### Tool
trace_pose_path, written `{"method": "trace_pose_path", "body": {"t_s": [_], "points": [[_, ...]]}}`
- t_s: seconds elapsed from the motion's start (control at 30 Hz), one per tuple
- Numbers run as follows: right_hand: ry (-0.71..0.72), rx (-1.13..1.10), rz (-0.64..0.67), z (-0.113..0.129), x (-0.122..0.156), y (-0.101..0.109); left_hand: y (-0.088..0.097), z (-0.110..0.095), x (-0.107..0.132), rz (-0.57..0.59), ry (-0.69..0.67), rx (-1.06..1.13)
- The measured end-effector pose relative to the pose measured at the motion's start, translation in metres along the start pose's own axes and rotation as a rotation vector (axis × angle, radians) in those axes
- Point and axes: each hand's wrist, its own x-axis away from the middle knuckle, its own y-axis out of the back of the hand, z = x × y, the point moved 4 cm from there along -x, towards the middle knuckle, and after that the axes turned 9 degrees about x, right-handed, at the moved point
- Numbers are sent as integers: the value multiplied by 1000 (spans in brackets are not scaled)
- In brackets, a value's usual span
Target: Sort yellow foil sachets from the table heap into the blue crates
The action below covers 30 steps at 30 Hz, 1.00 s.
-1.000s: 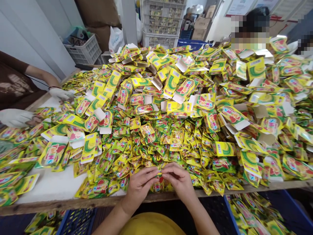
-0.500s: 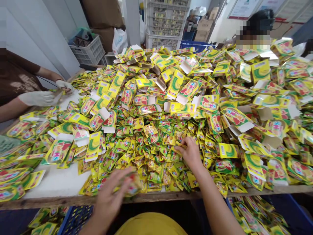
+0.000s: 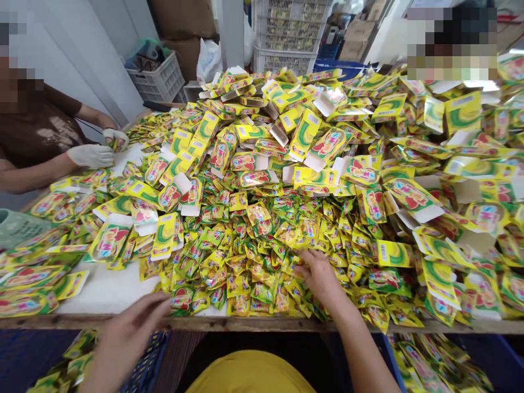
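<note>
Sachets [image 3: 262, 292] and the table [image 3: 110, 295]: the table stretched across the view, white-topped with a wooden near edge; the small yellow-and-green sachets lay loosely piled on it, along the middle of that edge.
Cartons [image 3: 306, 134]: printed yellow, green and red, many with white flaps standing open, they were heaped over the table's far half and right end, with a smaller group toward its left end.
Crate stack [image 3: 290, 30]: pale, slatted crates stood beyond the table's far side.
Co-worker [image 3: 45, 120]: a person in a brown top was at the table's left end, with white-gloved hands [image 3: 90, 156] close together over it; what they held was too small to tell.
Blue bin [image 3: 393, 361]: it sat below the table's near edge, toward the right, with printed packets inside.
Right hand [image 3: 321, 273]: it reached over the table, just right of the middle of its near edge, fingers curled down narrowly, tips touching the sachets; I could not tell whether they gripped one.
Left hand [image 3: 131, 327]: blurred, it hung over the table's near edge, left of the middle, fingers nearly together; whether they held anything could not be told.
Green-and-red sachet [image 3: 183, 299]: it lay by the table's near edge, beside the left fingertips.
</note>
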Motion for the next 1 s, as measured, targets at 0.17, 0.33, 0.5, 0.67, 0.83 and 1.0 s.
{"method": "trace_pose_path", "body": {"t_s": [0.17, 0.33, 0.5, 0.67, 0.83, 1.0], "points": [[-84, 5, -33, -3, 8, -5, -152, -98, -9, 553, -310, 292], [-147, 35, -66, -4, 7, -5, -171, -133, -56, 377, -597, 227], [-77, -32, -108, 11, 17, -4, -126, -130, -134, 40, -687, -85], [14, -264, -91, 27, 31, -7, -146, -150, -142, 451, -1033, -506], [-524, -969, -222, -10, 27, 19, -148, -153, -150, 535, -932, -352], [-675, -1379, -180, -13, 20, 25, -128, -126, -184, 266, -626, -347]]}}
